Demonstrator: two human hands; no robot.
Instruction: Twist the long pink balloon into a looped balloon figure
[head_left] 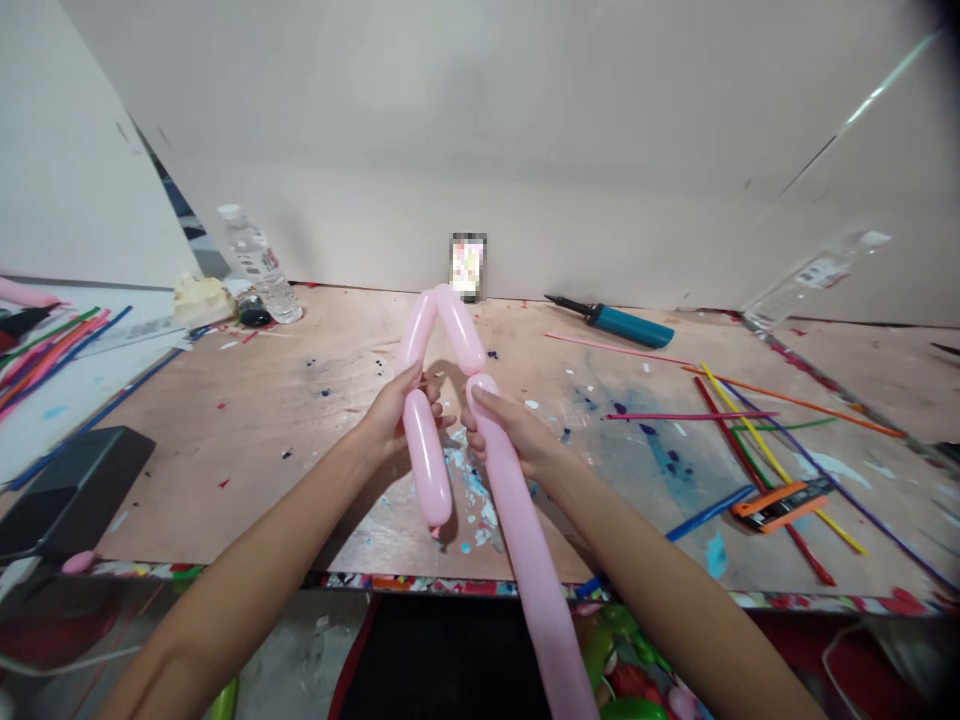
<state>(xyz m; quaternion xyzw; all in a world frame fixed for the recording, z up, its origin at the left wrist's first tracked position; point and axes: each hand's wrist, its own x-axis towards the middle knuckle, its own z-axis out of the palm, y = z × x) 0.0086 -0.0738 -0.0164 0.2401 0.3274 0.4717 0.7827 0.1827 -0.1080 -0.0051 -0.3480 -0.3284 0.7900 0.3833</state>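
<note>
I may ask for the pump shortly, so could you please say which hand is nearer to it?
The right hand. It holds the balloon in front and to the left of the pump; the left hand is farther left.

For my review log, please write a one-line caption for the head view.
Both hands grip a twisted pink balloon above a paint-spotted table, a teal hand pump lying behind.

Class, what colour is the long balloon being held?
The balloon is pale pink, clearest in the head view.
</note>
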